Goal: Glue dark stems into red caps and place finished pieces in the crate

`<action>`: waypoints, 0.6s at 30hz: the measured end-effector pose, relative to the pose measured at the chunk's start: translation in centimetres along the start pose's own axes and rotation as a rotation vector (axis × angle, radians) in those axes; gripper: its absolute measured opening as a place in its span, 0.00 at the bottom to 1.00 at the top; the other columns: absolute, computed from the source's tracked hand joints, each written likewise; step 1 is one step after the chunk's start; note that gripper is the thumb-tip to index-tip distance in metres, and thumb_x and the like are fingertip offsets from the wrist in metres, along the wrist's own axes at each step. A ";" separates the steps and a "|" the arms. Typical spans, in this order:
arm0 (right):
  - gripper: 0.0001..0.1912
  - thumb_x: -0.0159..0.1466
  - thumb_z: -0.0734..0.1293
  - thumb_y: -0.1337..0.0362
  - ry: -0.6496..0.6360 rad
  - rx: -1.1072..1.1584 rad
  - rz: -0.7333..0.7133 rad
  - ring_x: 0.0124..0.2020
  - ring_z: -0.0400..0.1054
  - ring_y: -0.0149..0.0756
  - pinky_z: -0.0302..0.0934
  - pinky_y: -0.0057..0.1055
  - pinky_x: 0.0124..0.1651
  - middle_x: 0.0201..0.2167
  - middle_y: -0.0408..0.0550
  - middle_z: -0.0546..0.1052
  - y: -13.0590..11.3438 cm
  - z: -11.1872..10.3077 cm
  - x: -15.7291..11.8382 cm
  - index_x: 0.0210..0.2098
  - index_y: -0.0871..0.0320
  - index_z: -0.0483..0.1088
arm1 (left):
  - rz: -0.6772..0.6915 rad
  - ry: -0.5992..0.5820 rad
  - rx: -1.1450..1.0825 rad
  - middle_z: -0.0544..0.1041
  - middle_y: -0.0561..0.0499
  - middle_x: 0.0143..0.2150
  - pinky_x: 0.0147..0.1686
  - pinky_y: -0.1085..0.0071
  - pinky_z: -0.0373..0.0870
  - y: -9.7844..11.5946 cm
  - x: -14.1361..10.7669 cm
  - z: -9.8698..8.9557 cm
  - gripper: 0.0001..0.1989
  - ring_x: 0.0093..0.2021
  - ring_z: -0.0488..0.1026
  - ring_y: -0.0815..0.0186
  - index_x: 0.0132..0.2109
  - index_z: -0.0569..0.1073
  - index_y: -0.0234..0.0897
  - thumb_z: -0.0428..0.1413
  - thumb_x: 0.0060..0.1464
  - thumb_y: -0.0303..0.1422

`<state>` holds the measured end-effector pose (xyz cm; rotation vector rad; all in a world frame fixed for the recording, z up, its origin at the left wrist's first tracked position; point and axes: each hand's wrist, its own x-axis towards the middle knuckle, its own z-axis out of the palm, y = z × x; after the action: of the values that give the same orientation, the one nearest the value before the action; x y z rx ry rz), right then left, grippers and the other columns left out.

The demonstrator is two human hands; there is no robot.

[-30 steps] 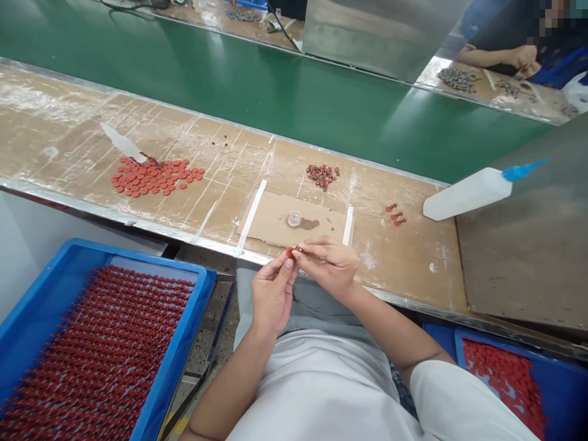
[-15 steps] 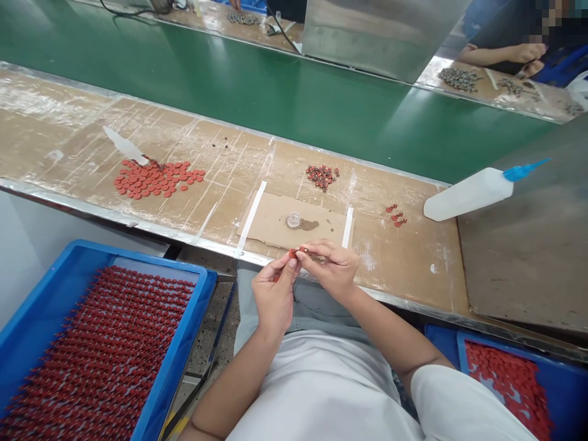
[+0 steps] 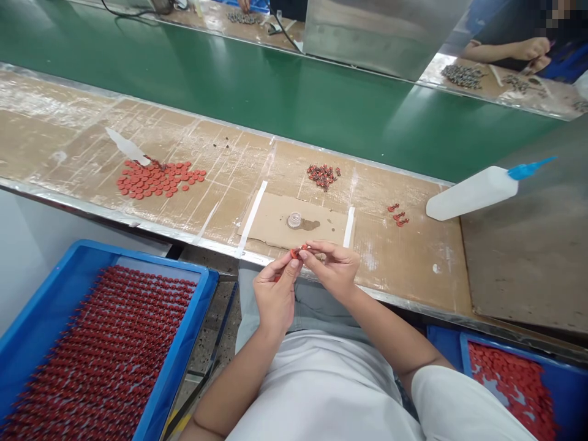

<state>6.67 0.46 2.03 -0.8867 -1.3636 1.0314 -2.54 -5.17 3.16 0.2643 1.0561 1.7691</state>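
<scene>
My left hand (image 3: 277, 289) pinches a small red disc (image 3: 294, 253) between thumb and forefinger, just over the bench's near edge. Against it, my right hand (image 3: 334, 267) pinches a small red-and-black part (image 3: 304, 247), its shape largely covered by the fingertips. The two pieces touch or nearly touch. Beyond my hands, a small clear cup (image 3: 294, 220) stands on a taped piece of cardboard (image 3: 271, 214), beside a dark wet stain. Farther back lies a pile of small red-and-black parts (image 3: 323, 176). Several joined red pieces (image 3: 399, 215) rest to the right.
Loose red discs (image 3: 156, 179) lie at left beside a white nozzle-shaped piece (image 3: 126, 146). A white squeeze bottle (image 3: 473, 193) with a blue tip leans right. Blue trays (image 3: 209, 283) of red pieces flank me. A green belt (image 3: 257, 86) runs behind; co-workers' hands (image 3: 533, 52) show beyond it.
The red-and-black part in my right fingers has shifted slightly and shows more above the disc. My hands stay nearly in place; the whole view has moved a little.
</scene>
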 end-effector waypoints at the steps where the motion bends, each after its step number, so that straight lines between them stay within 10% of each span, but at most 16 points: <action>1: 0.12 0.52 0.75 0.66 0.002 0.008 0.020 0.33 0.77 0.34 0.75 0.32 0.39 0.34 0.43 0.81 0.0 0.1 0.0 0.37 0.52 0.78 | 0.000 -0.004 0.001 0.82 0.47 0.40 0.50 0.65 0.73 0.0 0.0 0.0 0.10 0.43 0.78 0.63 0.39 0.80 0.37 0.65 0.45 0.29; 18: 0.17 0.49 0.76 0.64 -0.101 0.031 0.112 0.27 0.76 0.34 0.73 0.33 0.40 0.24 0.43 0.80 -1.4 -0.7 0.6 0.39 0.56 0.75 | -0.155 -0.113 -0.119 0.81 0.49 0.38 0.44 0.74 0.74 0.2 0.4 -0.9 0.07 0.40 0.78 0.68 0.36 0.79 0.38 0.65 0.46 0.28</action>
<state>7.38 0.58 3.55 -0.9059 -1.3903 1.1939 -3.40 -5.38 2.69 0.2007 0.8643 1.6511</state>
